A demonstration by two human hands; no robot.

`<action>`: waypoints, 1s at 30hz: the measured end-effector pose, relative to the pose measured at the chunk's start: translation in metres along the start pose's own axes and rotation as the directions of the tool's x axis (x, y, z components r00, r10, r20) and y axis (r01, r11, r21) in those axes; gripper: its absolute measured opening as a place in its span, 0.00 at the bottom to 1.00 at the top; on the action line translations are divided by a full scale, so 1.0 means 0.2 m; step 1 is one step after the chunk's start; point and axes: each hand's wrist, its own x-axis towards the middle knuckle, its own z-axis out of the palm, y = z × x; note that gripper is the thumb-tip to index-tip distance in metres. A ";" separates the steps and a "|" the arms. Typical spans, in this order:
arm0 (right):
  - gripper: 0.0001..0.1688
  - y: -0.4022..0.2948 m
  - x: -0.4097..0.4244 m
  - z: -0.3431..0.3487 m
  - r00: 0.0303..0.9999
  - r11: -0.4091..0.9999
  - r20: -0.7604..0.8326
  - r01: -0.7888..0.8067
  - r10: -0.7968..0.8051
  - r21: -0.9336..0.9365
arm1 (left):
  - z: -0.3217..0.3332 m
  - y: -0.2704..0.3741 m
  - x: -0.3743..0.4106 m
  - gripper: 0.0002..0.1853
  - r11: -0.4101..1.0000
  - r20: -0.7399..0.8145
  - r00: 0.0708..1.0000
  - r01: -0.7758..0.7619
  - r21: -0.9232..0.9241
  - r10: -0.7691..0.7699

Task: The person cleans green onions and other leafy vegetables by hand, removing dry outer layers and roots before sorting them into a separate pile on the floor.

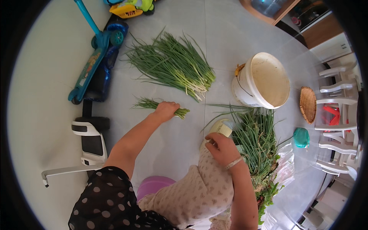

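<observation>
My left hand (166, 111) is wrapped around a small bunch of green chives or thin scallions (148, 103), low over the grey tiled floor. Its cut ends point right, its leaf tips left. Beyond it lies a large pile of scallions (175, 63), pale root ends to the right. My right hand (222, 149) rests by my lower leg, fingers loosely curled and thumb apart, with nothing visible in it; the palm is partly hidden. Right of that hand, a heap of untrimmed scallions (256, 141) lies partly on clear plastic sheeting (286, 161), with leafy greens (266, 198) at its near end.
A white bucket (244, 86) stands beyond the heap. Farther right are a wicker basket (308, 105), a green bag (301, 137) and white chairs (336, 126). Along the left wall stand a blue scooter (90, 67) and a hoverboard (99, 77). A purple stool (153, 185) is below me.
</observation>
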 end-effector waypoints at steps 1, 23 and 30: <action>0.09 0.09 -0.01 0.02 0.997 0.997 -0.052 -0.052 0.055 0.051 | 0.08 -0.04 0.02 0.15 1.000 0.009 1.000 0.007 0.021 -0.008; 0.09 0.65 -0.22 0.18 0.704 0.870 -0.532 -0.271 0.471 0.411 | 0.32 -0.12 0.20 0.26 0.964 0.103 0.979 0.148 0.220 -0.174; 0.20 0.44 0.62 0.39 0.974 0.983 0.228 0.048 -0.006 -0.179 | 0.33 -0.08 0.17 0.31 0.989 -0.028 0.997 0.072 0.126 -0.069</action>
